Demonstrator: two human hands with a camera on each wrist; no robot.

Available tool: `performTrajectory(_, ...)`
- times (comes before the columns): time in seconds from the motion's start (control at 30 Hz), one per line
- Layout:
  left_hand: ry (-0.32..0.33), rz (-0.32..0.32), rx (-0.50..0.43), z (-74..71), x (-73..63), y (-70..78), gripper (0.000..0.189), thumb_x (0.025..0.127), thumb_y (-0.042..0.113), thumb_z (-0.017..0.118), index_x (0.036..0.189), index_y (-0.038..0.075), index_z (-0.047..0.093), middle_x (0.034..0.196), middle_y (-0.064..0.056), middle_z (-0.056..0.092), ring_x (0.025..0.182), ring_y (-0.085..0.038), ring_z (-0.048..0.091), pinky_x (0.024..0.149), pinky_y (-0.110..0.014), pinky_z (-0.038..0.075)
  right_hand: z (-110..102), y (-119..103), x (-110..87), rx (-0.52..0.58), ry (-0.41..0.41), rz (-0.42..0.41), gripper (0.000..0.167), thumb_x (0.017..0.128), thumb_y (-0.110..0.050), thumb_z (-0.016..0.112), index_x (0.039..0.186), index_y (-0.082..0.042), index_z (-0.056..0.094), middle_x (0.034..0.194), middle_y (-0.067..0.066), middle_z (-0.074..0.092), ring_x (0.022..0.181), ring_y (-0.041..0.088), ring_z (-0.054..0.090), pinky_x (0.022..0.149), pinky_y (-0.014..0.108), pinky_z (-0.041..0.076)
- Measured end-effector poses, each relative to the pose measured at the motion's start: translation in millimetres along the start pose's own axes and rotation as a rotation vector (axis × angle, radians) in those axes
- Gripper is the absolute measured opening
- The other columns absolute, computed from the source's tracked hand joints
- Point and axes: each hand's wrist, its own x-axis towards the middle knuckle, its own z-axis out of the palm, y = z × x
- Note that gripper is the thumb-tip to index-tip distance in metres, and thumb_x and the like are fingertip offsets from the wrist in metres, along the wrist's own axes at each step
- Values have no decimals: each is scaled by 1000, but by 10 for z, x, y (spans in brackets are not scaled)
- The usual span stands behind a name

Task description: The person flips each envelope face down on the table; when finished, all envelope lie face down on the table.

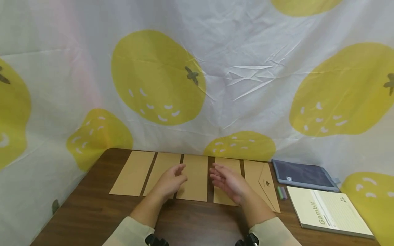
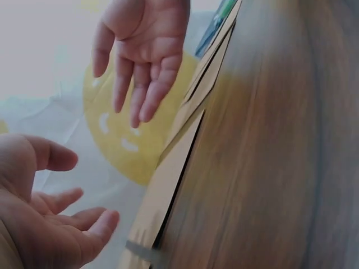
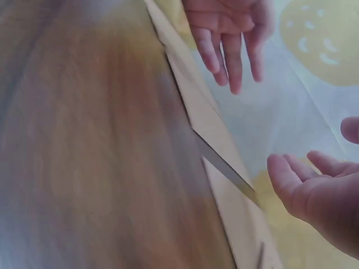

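Neatly, in the head view, five flat brown paper pieces (image 1: 193, 179) were laid side by side on a wooden table (image 1: 83, 201), the rightmost with an envelope's flap. The left hand (image 1: 170, 181) and the right hand (image 1: 230, 183) were held over the row, each grip relaxed and wide, with nothing held. Just right of the row, a dark pouch (image 1: 306, 176), small green and purple items (image 1: 279, 192) and a notebook (image 1: 335, 212) were set; the rightmost piece risked being jammed against them by a rightward push. In the left wrist view, both hands were shown apart from the paper; thin, loose pieces risked being dragged askew by a low sweep. In the right wrist view, a gap was shown between pieces, and neighbours risked being overlapped if edges were nudged.
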Motion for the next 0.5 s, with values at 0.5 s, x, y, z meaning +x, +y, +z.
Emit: performTrajectory(0.5,-53,58,-211,863,122,233,63,94,11,64,155,5,50,160,-19,53,152,-44,45,125,-61,39,-788,-88,-383,-181,118,-22,65,118,-35,36,170,-1,17,169,31,36,150,38,50,120,43,50)
